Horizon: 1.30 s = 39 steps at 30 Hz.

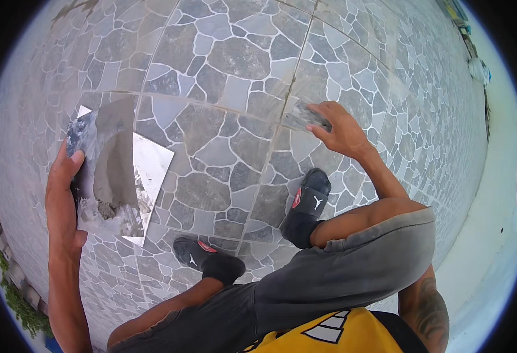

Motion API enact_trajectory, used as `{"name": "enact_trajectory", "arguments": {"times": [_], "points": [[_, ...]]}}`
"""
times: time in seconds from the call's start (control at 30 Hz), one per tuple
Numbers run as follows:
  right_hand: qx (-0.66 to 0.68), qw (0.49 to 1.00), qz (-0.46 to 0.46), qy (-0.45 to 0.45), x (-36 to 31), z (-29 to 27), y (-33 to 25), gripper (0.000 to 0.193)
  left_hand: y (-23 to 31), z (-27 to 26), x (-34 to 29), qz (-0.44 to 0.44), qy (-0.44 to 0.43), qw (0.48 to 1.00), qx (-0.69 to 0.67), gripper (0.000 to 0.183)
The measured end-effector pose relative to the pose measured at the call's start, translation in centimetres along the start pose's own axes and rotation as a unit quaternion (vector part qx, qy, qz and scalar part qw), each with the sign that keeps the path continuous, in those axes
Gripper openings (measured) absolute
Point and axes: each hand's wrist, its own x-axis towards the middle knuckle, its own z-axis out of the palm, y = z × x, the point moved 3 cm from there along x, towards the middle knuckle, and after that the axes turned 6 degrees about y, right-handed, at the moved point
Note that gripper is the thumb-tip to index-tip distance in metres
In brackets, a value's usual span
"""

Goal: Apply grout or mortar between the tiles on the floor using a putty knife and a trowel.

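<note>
My left hand [64,188] grips the left edge of a flat mortar board [83,138], its thumb on top. Wet grey mortar [116,167] is spread over the board's right part, with a rough lump near its lower end. From under the board stick out corners of a white, smeared sheet [152,173]; I cannot tell whether it is held too. Out to the right, my right hand [345,132] pinches a thin grey smeared scraper [305,115] between thumb and fingers. The scraper lies against a tile joint [286,103], where the joint lines cross.
Stone-patterned floor tiles [211,141] with pale veins surround me. My feet in dark sandals [314,197] stand near the middle. A white wall [494,170] runs along the right, with a plastic bag [478,70] at its foot. Green plants [17,303] edge the lower left.
</note>
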Motion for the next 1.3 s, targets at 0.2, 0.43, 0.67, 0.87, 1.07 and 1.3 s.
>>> {"name": "enact_trajectory", "arguments": {"times": [0.2,0.43,0.67,0.87,1.07,1.3], "points": [[-0.148,0.981,-0.119,0.026,0.9,15.3,2.7,0.047,-17.8,0.0,4.9,-0.049,-0.055,0.997,-0.028,0.065],[-0.165,0.967,-0.183,0.066,-2.4,22.7,4.1,0.044,-23.6,0.5,1.1,-0.082,0.005,0.996,0.032,0.067],[-0.231,0.95,-0.21,-0.006,-4.9,18.2,5.2,0.048,-19.0,2.8,-3.0,-0.023,-0.037,0.999,0.011,0.068],[-0.229,0.955,-0.186,0.011,-5.2,15.0,6.5,0.051,-17.1,5.3,-5.2,-0.002,-0.116,0.993,-0.008,0.059],[-0.259,0.947,-0.187,-0.03,-3.8,15.3,7.9,0.048,-18.1,5.9,-5.5,-0.051,-0.139,0.989,0.027,0.066],[-0.234,0.955,-0.18,0.006,-2.2,14.8,9.6,0.048,-18.0,7.5,-5.8,-0.045,-0.121,0.991,0.019,0.055]]}}
